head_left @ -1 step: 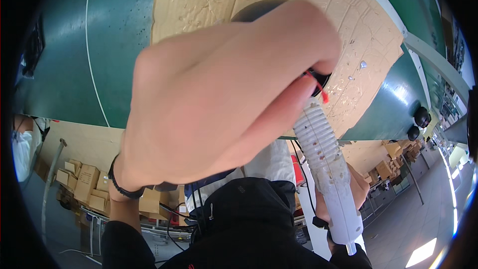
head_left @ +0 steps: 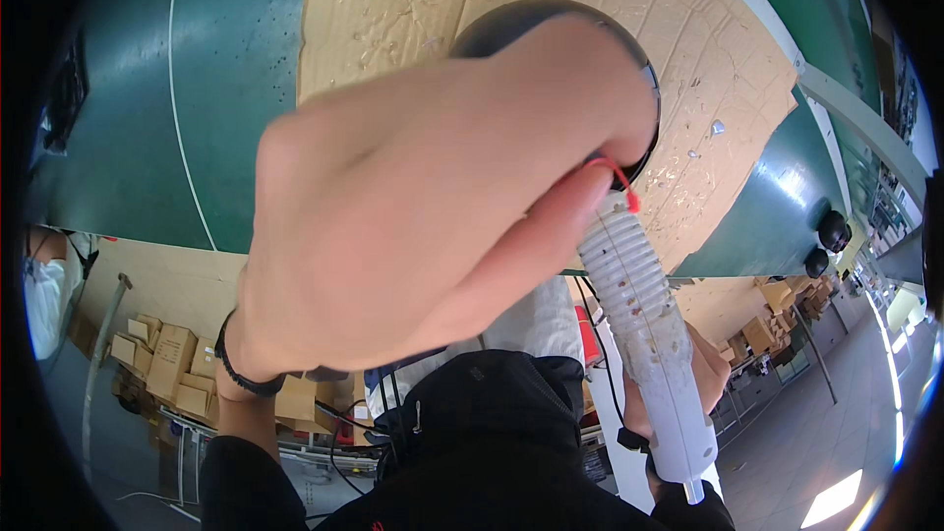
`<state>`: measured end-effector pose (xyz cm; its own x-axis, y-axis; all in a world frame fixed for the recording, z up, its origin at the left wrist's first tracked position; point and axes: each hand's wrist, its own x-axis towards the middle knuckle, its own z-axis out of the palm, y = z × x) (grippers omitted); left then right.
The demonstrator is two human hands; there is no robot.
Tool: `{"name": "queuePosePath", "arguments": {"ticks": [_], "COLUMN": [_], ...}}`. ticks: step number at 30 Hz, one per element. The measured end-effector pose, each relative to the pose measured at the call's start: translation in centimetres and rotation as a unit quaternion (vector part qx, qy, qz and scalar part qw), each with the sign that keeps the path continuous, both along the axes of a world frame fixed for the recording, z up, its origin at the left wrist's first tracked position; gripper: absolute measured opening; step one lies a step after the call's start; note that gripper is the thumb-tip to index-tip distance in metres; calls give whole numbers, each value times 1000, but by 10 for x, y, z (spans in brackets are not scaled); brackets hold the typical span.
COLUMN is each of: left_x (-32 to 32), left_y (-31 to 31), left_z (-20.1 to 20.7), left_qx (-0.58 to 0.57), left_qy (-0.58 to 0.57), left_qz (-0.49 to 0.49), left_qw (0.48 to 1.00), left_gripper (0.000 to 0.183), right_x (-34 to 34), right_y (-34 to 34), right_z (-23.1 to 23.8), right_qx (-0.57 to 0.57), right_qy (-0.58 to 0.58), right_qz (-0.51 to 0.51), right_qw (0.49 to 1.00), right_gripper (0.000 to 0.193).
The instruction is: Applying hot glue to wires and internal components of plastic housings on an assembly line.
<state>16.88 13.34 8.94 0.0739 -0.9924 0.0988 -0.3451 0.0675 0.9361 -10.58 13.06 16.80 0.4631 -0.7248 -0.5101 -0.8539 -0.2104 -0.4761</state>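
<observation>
The person's left hand point(head_left: 413, 216) looms over the middle of the scene, its fingers curled in and the thumb drawn close under the forefinger, beside a short red cord point(head_left: 632, 202); whether the cord itself is pinched there cannot be told, since the hand hides the contact. Behind that hand a black round piece point(head_left: 526, 22) sits over the cardboard sheet point(head_left: 728, 79) on the green table point(head_left: 236, 79), mostly covered. The white ribbed tool point(head_left: 654, 344) stands on the near right, slanting from just beside the left thumb toward the person, its tapered clear tip lowest. The right hand point(head_left: 708, 374) shows on both sides of it and seems wrapped around it from behind, though the fingertips are hidden. The tool looks light and stiff, probably plastic; its smooth lower body may slip, so the ribbed stretch offers the surer hold. The black piece looks hard and glossy, likely slick and easily scuffed, best steadied by its rim. The cord looks thin and limp, so it asks for a fingertip pinch near its end.
</observation>
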Motion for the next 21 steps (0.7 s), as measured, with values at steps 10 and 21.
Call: {"name": "queuePosePath", "arguments": {"ticks": [10, 21], "left_x": [-9, -20], "left_y": [45, 55], "left_z": [-8, -8], "left_qx": [-44, -72], "left_qy": [38, -24], "left_qz": [-64, -116], "left_qw": [996, 990], "left_gripper": [23, 25], "right_x": [10, 11], "right_y": [-2, -5], "right_z": [2, 3], "right_qx": [-33, -36], "right_qy": [47, 27], "right_qz": [-59, -34], "right_qw": [997, 998], "right_gripper": [17, 20]}}
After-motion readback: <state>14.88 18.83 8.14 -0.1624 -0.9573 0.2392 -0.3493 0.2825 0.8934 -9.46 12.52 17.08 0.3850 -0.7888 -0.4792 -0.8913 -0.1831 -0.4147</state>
